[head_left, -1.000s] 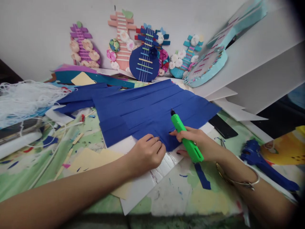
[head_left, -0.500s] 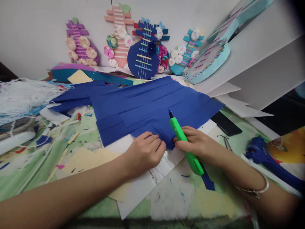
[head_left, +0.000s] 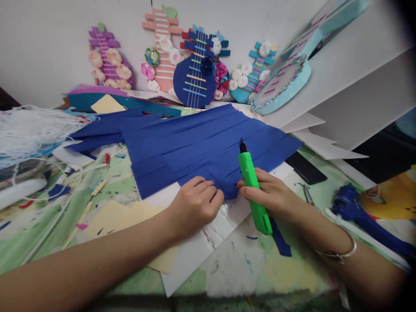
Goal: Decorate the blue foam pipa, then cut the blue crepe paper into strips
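A wide sheet of blue crepe paper (head_left: 195, 143) with long creases lies over a white board (head_left: 185, 268). At its near edge my left hand (head_left: 198, 201) is closed, fingers curled on the paper. Just to the right, my right hand (head_left: 273, 193) is closed around a green utility knife (head_left: 251, 182), whose dark tip points away from me and up. The right fingertips are beside the paper's near corner; whether they pinch it I cannot tell. A narrow blue strip (head_left: 281, 238) lies below the right hand.
Several decorated paper instruments (head_left: 195, 73) lean on the wall. White cords (head_left: 35, 130) are heaped at left. Yellow paper (head_left: 120, 219) lies beside the board. At right are a black phone (head_left: 307, 167), scissors (head_left: 308, 194) and a blue glue gun (head_left: 349, 201).
The knife has turned more upright in my right hand, its tip shifting right and away from me. My left hand stays at the paper's edge. The view has shifted slightly.
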`<action>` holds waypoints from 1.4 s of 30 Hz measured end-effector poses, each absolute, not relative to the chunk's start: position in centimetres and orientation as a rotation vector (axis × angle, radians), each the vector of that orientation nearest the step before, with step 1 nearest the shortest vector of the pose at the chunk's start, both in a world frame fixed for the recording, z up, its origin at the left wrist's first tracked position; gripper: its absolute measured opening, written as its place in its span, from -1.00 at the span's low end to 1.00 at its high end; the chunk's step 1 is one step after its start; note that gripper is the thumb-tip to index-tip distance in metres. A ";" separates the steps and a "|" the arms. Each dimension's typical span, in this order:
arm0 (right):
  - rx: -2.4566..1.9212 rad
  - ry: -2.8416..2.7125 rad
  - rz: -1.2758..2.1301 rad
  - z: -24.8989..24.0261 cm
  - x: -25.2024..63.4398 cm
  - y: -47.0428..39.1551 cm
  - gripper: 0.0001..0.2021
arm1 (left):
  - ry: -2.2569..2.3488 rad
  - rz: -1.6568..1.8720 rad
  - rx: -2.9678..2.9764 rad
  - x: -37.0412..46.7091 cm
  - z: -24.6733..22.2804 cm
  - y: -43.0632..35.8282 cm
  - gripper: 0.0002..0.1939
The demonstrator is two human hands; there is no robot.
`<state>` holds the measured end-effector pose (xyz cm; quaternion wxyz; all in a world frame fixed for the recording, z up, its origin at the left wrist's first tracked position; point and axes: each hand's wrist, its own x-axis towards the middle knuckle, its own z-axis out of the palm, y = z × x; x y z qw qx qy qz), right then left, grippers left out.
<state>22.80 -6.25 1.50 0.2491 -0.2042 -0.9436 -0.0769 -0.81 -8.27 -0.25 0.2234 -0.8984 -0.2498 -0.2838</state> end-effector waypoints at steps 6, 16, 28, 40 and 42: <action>-0.549 -2.427 -0.174 0.7 23.3 -6.2 -0.69 | -0.705 -0.905 -2.422 -0.9 0.0 -8.2 -0.82; -0.644 -2.424 -0.199 1.0 22.1 -5.6 -0.79 | -0.657 -1.056 -2.342 -1.0 0.3 -8.0 -0.90; -0.458 -2.309 -0.346 1.2 22.4 -5.7 -0.73 | -1.180 -0.723 -2.322 -1.6 0.0 -6.8 -0.63; -0.454 -2.279 -0.464 1.2 21.7 -5.7 -0.78 | -1.761 -0.784 -2.570 -3.6 -0.3 -3.1 -0.64; -0.489 -2.280 -0.429 0.9 21.8 -5.6 -0.76 | -1.777 -0.819 -2.565 -3.6 -0.3 -2.8 -0.70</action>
